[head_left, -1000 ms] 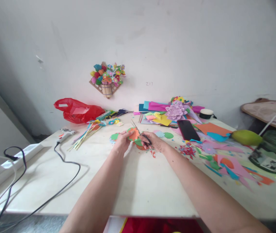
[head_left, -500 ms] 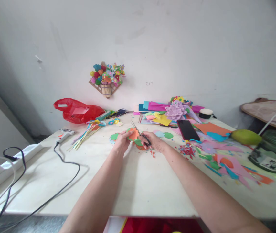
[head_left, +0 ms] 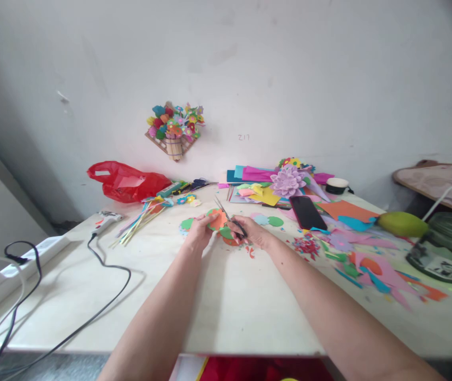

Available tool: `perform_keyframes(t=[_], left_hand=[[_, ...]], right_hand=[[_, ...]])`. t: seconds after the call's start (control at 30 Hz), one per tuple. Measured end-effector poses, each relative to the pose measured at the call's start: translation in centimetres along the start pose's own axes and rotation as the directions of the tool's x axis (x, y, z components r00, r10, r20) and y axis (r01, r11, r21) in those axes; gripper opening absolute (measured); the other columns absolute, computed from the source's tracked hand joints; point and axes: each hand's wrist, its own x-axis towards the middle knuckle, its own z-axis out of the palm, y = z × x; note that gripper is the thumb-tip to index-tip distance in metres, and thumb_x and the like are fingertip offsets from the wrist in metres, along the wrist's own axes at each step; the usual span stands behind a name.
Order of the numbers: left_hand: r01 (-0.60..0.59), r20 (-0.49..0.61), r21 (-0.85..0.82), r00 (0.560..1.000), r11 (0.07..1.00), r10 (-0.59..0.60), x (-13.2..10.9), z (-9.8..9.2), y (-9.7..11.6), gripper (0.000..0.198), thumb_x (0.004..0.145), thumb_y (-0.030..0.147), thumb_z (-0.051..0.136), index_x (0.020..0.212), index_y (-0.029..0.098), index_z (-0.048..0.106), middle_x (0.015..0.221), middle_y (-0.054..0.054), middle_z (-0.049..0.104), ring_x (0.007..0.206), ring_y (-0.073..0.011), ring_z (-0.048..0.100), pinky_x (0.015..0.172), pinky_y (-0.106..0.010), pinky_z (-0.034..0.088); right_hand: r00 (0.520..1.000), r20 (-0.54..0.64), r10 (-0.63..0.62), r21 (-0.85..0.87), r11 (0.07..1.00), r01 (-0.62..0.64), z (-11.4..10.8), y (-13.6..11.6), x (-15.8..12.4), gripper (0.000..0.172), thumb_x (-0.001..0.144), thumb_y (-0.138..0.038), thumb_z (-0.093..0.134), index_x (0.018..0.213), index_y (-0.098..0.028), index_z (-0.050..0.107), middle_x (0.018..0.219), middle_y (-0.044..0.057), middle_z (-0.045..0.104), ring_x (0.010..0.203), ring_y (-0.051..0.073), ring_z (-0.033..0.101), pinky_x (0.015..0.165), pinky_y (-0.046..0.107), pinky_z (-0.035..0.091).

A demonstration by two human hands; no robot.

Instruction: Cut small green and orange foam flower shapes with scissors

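Between the thumb and fingers of my left hand (head_left: 199, 230) is an orange piece of craft foam (head_left: 218, 218) with a scalloped edge, and some green shows around it. My right hand (head_left: 250, 230) is closed round the dark handles of a pair of scissors (head_left: 223, 208), whose blades point up and left beside the orange piece. Whether the blades touch it I cannot tell. A green foam round (head_left: 226, 233) lies under the scissors. Another green round (head_left: 276, 221) rests right of my right hand, next to a light blue scalloped piece (head_left: 262, 218).
A hot glue gun (head_left: 107, 222) with its black cord lies left, near a white power strip (head_left: 37, 262) and thin sticks (head_left: 141, 225). Rightward are a phone (head_left: 307, 213), foam scraps (head_left: 372, 270) and a glass jar (head_left: 446, 248). A red plastic bag (head_left: 128, 182) sits at the back.
Both hands, the orange piece and the scissors stay almost exactly where they were. No clear movement of the blades shows.
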Motion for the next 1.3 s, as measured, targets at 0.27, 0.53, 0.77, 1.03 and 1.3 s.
perform_keyframes(t=[0.27, 0.53, 0.77, 1.03, 1.3], left_hand=[[0.014, 0.065, 0.083, 0.998, 0.996, -0.02, 0.1, -0.4, -0.1, 0.016, 0.05, 0.012, 0.08, 0.061, 0.011, 0.067, 0.061, -0.005, 0.068, 0.056, -0.0127, 0.061, 0.057, -0.022, 0.048], [0.059, 0.127, 0.252, 0.987, 0.966, -0.093, 0.0, -0.7, -0.2, 0.018, 0.047, 0.014, 0.081, 0.054, 0.012, 0.065, 0.055, -0.004, 0.064, 0.05, -0.0125, 0.057, 0.053, -0.024, 0.043], [0.081, 0.167, 0.391, 0.973, 0.917, -0.158, -0.5, -0.4, -0.3, 0.022, 0.045, 0.016, 0.082, 0.047, 0.013, 0.06, 0.048, -0.002, 0.059, 0.045, -0.0097, 0.05, 0.05, -0.023, 0.036], [0.08, 0.179, 0.418, 0.969, 0.905, -0.168, -0.3, -0.6, -0.5, 0.023, 0.043, 0.014, 0.082, 0.044, 0.014, 0.059, 0.046, -0.002, 0.058, 0.043, -0.0096, 0.05, 0.046, -0.022, 0.035], [0.075, 0.15, 0.404, 0.978, 0.912, -0.146, -0.1, -0.6, -0.6, 0.017, 0.047, 0.014, 0.081, 0.052, 0.012, 0.065, 0.051, -0.005, 0.063, 0.046, -0.0121, 0.055, 0.048, -0.022, 0.04]], right_hand=[[0.993, -0.117, -0.024, 0.012, 1.0, 0.026, -0.1, 0.0, 0.1, 0.032, 0.069, -0.044, 0.067, 0.08, -0.017, 0.055, 0.053, -0.005, 0.053, 0.039, 0.006, 0.046, 0.034, 0.017, 0.023], [0.938, -0.33, -0.108, 0.153, 0.974, 0.166, -1.0, 0.3, 0.7, 0.038, 0.056, -0.031, 0.074, 0.086, -0.017, 0.056, 0.058, -0.005, 0.057, 0.049, 0.009, 0.051, 0.046, 0.021, 0.034], [0.952, -0.284, -0.114, 0.229, 0.956, 0.183, -1.0, 0.2, 0.7, 0.039, 0.053, -0.023, 0.074, 0.087, -0.017, 0.057, 0.066, -0.003, 0.061, 0.056, 0.01, 0.055, 0.053, 0.022, 0.039], [0.957, -0.264, -0.124, 0.213, 0.96, 0.183, -0.9, 0.2, 0.7, 0.037, 0.051, -0.016, 0.069, 0.086, -0.017, 0.058, 0.064, -0.004, 0.06, 0.053, 0.009, 0.052, 0.052, 0.022, 0.039], [0.93, -0.357, -0.084, 0.162, 0.975, 0.15, -0.3, -0.3, 0.7, 0.037, 0.05, -0.02, 0.072, 0.083, -0.018, 0.056, 0.056, -0.006, 0.055, 0.051, 0.009, 0.05, 0.053, 0.023, 0.04]])
